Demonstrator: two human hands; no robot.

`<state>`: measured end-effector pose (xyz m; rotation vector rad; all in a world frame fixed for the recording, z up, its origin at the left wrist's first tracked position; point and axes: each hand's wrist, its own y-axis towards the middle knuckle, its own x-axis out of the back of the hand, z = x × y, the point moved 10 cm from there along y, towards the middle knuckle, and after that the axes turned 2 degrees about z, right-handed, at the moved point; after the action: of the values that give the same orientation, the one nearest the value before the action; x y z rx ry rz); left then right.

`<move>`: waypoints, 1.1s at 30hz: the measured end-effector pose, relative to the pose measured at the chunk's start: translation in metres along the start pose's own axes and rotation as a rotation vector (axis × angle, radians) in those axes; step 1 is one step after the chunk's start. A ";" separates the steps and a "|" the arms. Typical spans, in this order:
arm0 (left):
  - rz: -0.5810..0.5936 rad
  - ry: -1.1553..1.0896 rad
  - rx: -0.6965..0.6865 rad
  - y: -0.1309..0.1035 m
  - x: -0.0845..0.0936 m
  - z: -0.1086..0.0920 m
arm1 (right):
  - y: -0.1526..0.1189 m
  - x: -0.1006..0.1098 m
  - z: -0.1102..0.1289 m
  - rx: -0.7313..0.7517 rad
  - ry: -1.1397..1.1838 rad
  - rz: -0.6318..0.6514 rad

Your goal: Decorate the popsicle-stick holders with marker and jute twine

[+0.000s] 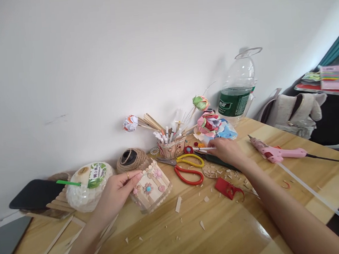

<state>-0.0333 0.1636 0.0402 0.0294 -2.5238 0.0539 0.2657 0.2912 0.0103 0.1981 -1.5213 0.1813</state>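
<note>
My left hand [126, 187] is closed on the upper left edge of a small wooden-stick box [150, 187] decorated with little flowers. Reaching further back, my right hand [221, 149] pinches a thin white stick [202, 148]; the fingertips are partly hidden. Between the hands lie scissors [188, 174] with yellow and red handles. A decorated holder [172, 149] full of white markers stands behind them. Folded paper flowers [208, 123] are just behind my right hand, and a red scrap [224, 188] lies in front of it.
A pink glue gun [275, 152] with a long glue stick lies at the right. A large bottle [235, 95] stands against the wall. Twine [132, 158], a wrapped white container [89, 186] and a black phone [36, 194] sit at the left. Wood chips dot the table [223, 235].
</note>
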 end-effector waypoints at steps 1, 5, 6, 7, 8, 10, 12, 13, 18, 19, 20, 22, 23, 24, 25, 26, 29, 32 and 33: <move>-0.004 0.006 -0.005 0.000 0.000 0.000 | 0.000 0.000 0.000 -0.004 -0.004 0.006; -0.019 0.098 0.003 0.000 0.000 0.001 | -0.002 -0.003 0.000 -0.037 -0.022 0.052; -0.022 0.122 0.001 0.000 0.000 0.001 | -0.003 -0.004 0.000 -0.048 -0.028 0.065; -0.024 0.141 -0.006 0.000 -0.001 0.001 | -0.004 -0.006 0.000 -0.060 -0.035 0.077; -0.026 0.152 -0.014 0.000 -0.001 0.001 | -0.004 -0.007 0.000 -0.071 -0.042 0.087; -0.026 0.169 -0.025 0.000 -0.001 0.001 | -0.005 -0.010 0.000 -0.094 -0.058 0.110; -0.023 0.188 -0.026 0.000 -0.002 0.002 | -0.005 -0.015 -0.002 -0.116 -0.070 0.137; -0.023 0.194 -0.027 0.000 -0.002 0.002 | -0.005 -0.017 -0.004 -0.125 -0.073 0.151; -0.014 0.202 -0.064 -0.001 -0.006 -0.003 | -0.006 -0.027 -0.009 -0.122 -0.037 0.207; -0.016 0.200 -0.067 -0.002 -0.006 -0.004 | -0.006 -0.027 -0.010 -0.119 -0.017 0.214; -0.018 0.199 -0.068 -0.002 -0.006 -0.005 | -0.005 -0.028 -0.012 -0.117 0.008 0.219; -0.022 0.196 -0.068 -0.003 -0.006 -0.008 | -0.004 -0.027 -0.017 -0.114 0.076 0.225; -0.019 0.193 -0.069 -0.003 -0.006 -0.008 | -0.003 -0.025 -0.020 -0.110 0.120 0.225; -0.016 0.190 -0.069 -0.003 -0.006 -0.008 | -0.003 -0.022 -0.023 -0.104 0.171 0.223; -0.013 0.189 -0.069 -0.003 -0.006 -0.008 | -0.002 -0.018 -0.025 -0.092 0.231 0.221; -0.012 0.192 -0.067 -0.003 -0.006 -0.007 | -0.002 -0.014 -0.027 -0.072 0.299 0.220; -0.003 0.216 -0.069 -0.002 -0.007 -0.004 | -0.007 -0.001 -0.020 0.025 0.529 0.246; 0.047 0.224 -0.080 -0.002 -0.012 -0.005 | -0.016 0.007 -0.005 0.127 0.737 0.309; 0.067 0.223 -0.081 -0.002 -0.014 -0.005 | -0.019 0.008 0.001 0.156 0.792 0.332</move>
<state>-0.0189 0.1618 0.0364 -0.0893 -2.3018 -0.0168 0.2695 0.2723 0.0184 -0.0140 -0.7396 0.5721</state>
